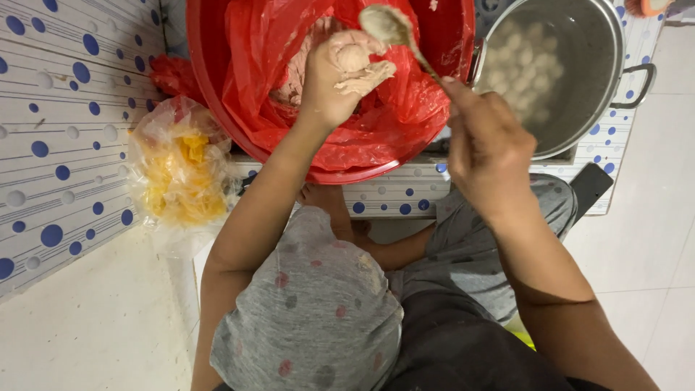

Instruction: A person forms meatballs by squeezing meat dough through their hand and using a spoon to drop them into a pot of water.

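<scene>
A: State the position of the paste (346,61).

B: Top centre of the frame. A lump is squeezed in the left hand (334,80), which is closed into a fist around it; a rounded ball bulges out at the top of the fist. The main mass lies below it in the red bag (376,123) lining the red tub (210,87).

A: State the right hand (486,148).

B: Pinched on the handle of a spoon (394,32), whose bowl sits just above the ball, smeared with paste.

A: Handling properties?

B: Judged soft, wet and sticky: it holds no shape unless pressed and clings to skin and spoon. Light per portion. Do not pinch it; cup it in the palm and scoop the ball off at its base with the spoon edge.

A: Surroundings?

B: Upper right, a steel pot (615,43) of water with pale balls in it. Left of centre, a clear bag (177,174) of yellow pieces on the dotted floor (51,145).
</scene>
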